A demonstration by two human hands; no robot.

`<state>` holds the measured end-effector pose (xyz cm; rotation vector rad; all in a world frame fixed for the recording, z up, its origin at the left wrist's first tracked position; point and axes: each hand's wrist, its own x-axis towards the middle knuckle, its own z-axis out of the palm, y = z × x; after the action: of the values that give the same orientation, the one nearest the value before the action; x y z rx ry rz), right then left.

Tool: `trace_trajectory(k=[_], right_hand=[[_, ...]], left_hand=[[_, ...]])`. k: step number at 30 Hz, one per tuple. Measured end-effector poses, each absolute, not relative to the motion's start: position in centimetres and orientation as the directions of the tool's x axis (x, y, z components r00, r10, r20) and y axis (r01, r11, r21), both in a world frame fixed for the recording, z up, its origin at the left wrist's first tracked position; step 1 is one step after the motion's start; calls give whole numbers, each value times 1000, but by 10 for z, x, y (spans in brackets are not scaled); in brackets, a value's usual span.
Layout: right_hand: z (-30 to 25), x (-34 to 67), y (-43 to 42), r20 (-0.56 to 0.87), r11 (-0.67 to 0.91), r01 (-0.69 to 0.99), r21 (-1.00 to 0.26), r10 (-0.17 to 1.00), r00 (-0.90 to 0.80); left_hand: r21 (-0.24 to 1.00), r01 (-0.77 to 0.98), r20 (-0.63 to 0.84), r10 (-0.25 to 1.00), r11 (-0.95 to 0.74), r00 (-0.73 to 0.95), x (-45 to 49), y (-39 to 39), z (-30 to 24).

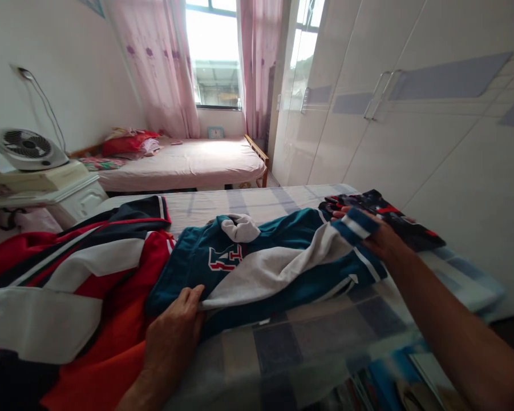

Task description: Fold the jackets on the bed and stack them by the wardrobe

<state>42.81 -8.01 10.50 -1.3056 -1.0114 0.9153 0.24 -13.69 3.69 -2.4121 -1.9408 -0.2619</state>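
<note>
The teal sweatshirt [188, 257] on the bed [278, 345] looks part-folded, a sleeve [274, 271] across its front, left hand [173, 325] pinching its edge, right hand [380, 237] grasping its cuff [355, 225], the red jacket [126, 279] not yet folded.

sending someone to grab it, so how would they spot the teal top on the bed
Start at the nearer bed, the one with the checked sheet. The teal top is in the middle, between the red-and-navy clothes and a dark patterned garment. Neither neighbour is teal, and its front carries red-and-white lettering.
</note>
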Motion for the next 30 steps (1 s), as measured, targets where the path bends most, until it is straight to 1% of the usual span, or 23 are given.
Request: trace_trajectory(k=[2, 4, 5, 7, 9, 10, 11, 12, 13, 15, 16, 17, 18, 19, 21, 23, 25, 27, 29, 30], right_hand=[[79, 446, -98, -24, -45, 48, -998, 924, 382], [63, 457, -113, -49, -113, 119, -987, 894, 445], [60, 459, -118, -45, -137, 173, -975, 892, 450], [61, 461, -126, -36, -177, 327, -928, 918, 396], [70, 458, -128, -2, -180, 536, -825, 949, 316], [76, 456, -127, 51, -149, 629, -763, 957, 287], [83, 453, -126, 136, -95, 703, -705, 955, 265], [89, 450, -125, 254, -23, 757, -653, 935, 248], [96, 447, -125, 386, 55, 793, -607, 892, 233], [106, 443, -127, 617, 180, 836, -518, 756, 220], [107, 443, -129, 686, 209, 852, -480, 695, 216], [106, 444, -133, 720, 220, 865, -450, 662, 206], [102, 447, -136, 718, 218, 875, -432, 670, 188], [95, 451, -140, 683, 204, 882, -424, 711, 164], [77, 461, -147, 544, 142, 891, -431, 829, 130], [57, 468, -153, 410, 54, 896, -441, 900, 147], [44, 472, -157, 381, -6, 897, -442, 904, 194], [40, 471, -159, 412, -13, 910, -415, 889, 200], [42, 470, -160, 394, 3, 929, -371, 906, 155], [45, 470, -159, 356, 4, 938, -348, 926, 128]], left_hand=[[37, 960, 192, 944, -279, 267, 2, -135, 36], [-11, 922, 263, 889, -386, 375, 1, -131, 35], [-43, 892, 305, 845, -449, 440, 1, -129, 35], [-111, 821, 370, 744, -559, 557, 3, -125, 37], [-154, 756, 387, 666, -636, 638, 5, -121, 40], [-157, 740, 388, 648, -654, 655, 5, -119, 41], [-149, 740, 397, 646, -656, 653, 6, -118, 43], [-132, 755, 415, 656, -643, 631, 5, -117, 44], [-112, 777, 446, 668, -619, 596, 4, -116, 44], [-70, 823, 519, 684, -564, 513, -1, -114, 43], [-55, 831, 544, 682, -553, 489, -4, -114, 42], [-46, 830, 555, 677, -556, 484, -6, -115, 40], [-42, 820, 553, 670, -571, 494, -7, -115, 39], [-40, 804, 542, 663, -593, 516, -8, -116, 37], [-41, 766, 506, 648, -642, 569, -7, -117, 35], [-40, 740, 479, 637, -672, 604, -5, -119, 34], [-41, 728, 475, 628, -684, 616, -2, -120, 33], [-34, 727, 460, 635, -686, 621, -1, -121, 33], [9, 725, 395, 669, -688, 630, -2, -122, 35], [46, 724, 341, 692, -688, 636, -4, -121, 37]])
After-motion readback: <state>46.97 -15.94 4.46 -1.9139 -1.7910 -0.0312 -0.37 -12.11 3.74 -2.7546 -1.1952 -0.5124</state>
